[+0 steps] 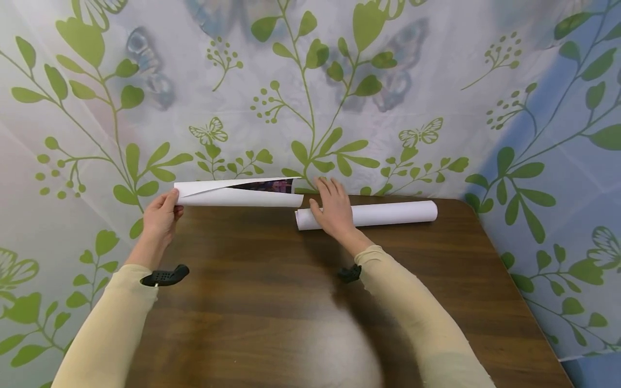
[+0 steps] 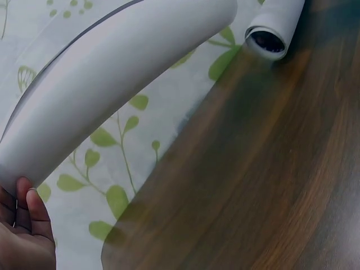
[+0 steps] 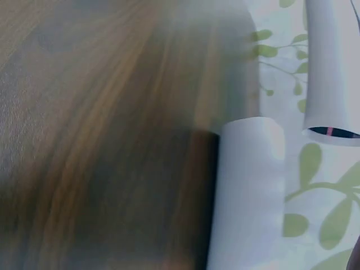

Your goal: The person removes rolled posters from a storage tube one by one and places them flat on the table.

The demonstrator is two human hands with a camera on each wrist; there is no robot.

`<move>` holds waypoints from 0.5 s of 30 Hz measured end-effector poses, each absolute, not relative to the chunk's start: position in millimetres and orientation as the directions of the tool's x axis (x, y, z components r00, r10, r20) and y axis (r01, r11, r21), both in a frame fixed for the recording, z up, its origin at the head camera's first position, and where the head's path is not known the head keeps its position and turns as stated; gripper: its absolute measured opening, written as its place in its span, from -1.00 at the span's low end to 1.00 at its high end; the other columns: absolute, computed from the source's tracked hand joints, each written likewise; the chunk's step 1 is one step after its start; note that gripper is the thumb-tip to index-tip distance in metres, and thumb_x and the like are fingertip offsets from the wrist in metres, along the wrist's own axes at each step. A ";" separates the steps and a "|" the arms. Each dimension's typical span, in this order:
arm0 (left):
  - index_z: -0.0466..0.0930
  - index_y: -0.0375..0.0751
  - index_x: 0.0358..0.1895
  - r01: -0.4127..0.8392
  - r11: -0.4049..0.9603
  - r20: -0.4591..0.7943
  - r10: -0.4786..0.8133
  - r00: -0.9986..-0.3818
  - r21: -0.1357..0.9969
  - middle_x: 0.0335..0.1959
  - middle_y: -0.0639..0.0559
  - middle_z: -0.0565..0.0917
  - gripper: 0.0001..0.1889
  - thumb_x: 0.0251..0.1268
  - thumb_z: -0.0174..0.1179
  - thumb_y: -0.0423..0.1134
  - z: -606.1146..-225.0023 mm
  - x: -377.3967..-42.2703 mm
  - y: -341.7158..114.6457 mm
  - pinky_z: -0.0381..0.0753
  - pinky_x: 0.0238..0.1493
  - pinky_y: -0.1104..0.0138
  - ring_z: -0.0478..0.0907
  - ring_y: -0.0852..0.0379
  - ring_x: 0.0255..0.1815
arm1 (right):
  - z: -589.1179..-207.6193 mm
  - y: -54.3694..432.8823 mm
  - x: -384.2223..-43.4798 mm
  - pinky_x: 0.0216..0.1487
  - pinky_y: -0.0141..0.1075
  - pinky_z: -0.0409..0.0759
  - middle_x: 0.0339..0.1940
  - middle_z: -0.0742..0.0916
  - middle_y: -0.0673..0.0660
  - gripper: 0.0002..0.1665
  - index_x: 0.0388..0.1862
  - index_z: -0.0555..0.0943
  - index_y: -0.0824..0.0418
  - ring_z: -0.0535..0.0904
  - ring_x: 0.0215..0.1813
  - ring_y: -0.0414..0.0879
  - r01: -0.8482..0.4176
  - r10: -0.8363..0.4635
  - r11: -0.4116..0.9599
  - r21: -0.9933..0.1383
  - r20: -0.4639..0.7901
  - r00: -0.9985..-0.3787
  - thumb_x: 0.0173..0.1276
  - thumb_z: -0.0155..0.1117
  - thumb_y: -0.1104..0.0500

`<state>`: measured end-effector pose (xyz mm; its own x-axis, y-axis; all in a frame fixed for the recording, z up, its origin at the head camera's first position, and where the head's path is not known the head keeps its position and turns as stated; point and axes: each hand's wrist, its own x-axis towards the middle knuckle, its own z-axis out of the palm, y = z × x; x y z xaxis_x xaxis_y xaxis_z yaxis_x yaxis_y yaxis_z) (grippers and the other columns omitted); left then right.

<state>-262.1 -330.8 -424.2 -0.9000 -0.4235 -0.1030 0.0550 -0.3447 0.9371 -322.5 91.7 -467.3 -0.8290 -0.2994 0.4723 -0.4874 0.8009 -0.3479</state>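
Observation:
My left hand (image 1: 160, 220) pinches the left end of a loosely rolled white paper poster (image 1: 228, 198), holding it level above the back of the table. The roll gapes toward its right end, where a dark, colourful print (image 1: 276, 186) shows inside. In the left wrist view, fingertips (image 2: 37, 207) press against the lower edge of the paper. My right hand (image 1: 335, 211), fingers extended, is just beyond the held poster's right end. It overlaps a second, tighter white poster roll (image 1: 395, 214) lying on the table, hiding part of it in the head view.
The brown wooden table (image 1: 262, 302) ends at a curtain (image 1: 310, 97) printed with green leaves and butterflies, which also hangs along both sides. A black wrist strap piece (image 1: 165, 276) sticks out from the left sleeve, with another (image 1: 349, 274) at the right.

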 end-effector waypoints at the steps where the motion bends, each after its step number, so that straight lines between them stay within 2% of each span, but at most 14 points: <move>1: 0.69 -0.18 -0.33 0.059 -0.343 -0.096 -0.417 -0.904 0.937 -0.49 0.05 0.56 -0.83 0.40 0.35 -0.17 -423.6 -262.3 -328.6 0.57 -0.42 0.48 0.48 0.21 -0.47 | -464.1 93.9 -321.3 0.60 0.07 -0.07 0.54 0.40 0.19 -0.30 0.62 0.26 0.13 0.09 0.61 0.20 -0.495 -0.304 0.793 -0.355 0.474 -0.826 0.59 0.07 -0.03; 8: 0.68 -0.16 -0.33 0.058 -0.299 -0.064 -0.381 -0.922 0.952 -0.49 0.06 0.55 -0.82 0.40 0.34 -0.15 -420.1 -262.6 -313.2 0.56 -0.39 0.49 0.47 0.21 -0.44 | -446.6 107.2 -314.6 0.60 0.01 -0.09 0.57 0.37 0.15 -0.28 0.64 0.21 0.11 0.09 0.62 0.19 -0.541 -0.343 0.749 -0.384 0.474 -0.811 0.60 0.09 -0.01; 15: 0.70 -0.12 -0.33 0.030 -0.266 -0.068 -0.354 -0.933 0.964 -0.44 0.09 0.59 -0.86 0.42 0.33 -0.19 -416.0 -262.5 -295.1 0.58 -0.36 0.51 0.51 0.23 -0.41 | -432.7 117.3 -305.2 0.58 0.05 -0.01 0.59 0.34 0.12 -0.25 0.65 0.22 0.09 0.09 0.62 0.12 -0.571 -0.417 0.703 -0.424 0.405 -0.814 0.57 0.17 -0.01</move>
